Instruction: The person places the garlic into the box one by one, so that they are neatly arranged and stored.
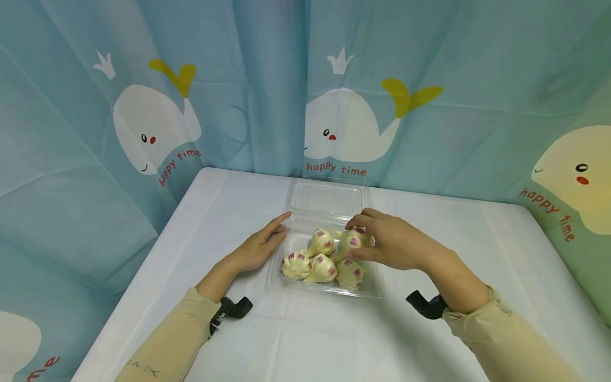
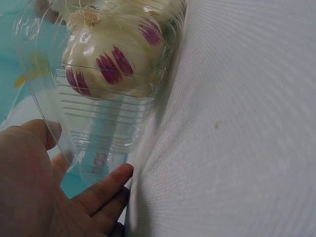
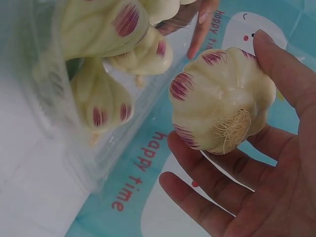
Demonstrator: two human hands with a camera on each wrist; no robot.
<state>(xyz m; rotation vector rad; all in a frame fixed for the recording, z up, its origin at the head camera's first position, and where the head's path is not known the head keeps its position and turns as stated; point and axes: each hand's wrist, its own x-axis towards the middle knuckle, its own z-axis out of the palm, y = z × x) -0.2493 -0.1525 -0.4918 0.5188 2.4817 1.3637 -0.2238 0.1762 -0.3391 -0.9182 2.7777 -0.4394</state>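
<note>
In the right wrist view, my right hand point(image 3: 266, 173) holds a glossy garlic bulb point(image 3: 222, 98), cream with purple streaks, between thumb and fingers. Its root tuft faces that camera. The head view puts this hand point(image 1: 393, 241) over the right side of a clear plastic box point(image 1: 296, 240). Several similar bulbs point(image 1: 323, 269) sit inside, most of them along the near side. At the box's left edge, my left hand point(image 1: 255, 249) pinches the rim with thumb and index finger. Its other fingers stretch out beneath, near the cloth, in the left wrist view.
The box's clear lid point(image 1: 326, 197) lies folded back toward the curtain. White cloth point(image 1: 324, 339) covers the table. A blue curtain point(image 1: 272, 90) with whale prints stands along the far edge and the sides. Black wrist mounts point(image 1: 427, 305) sit on both forearms.
</note>
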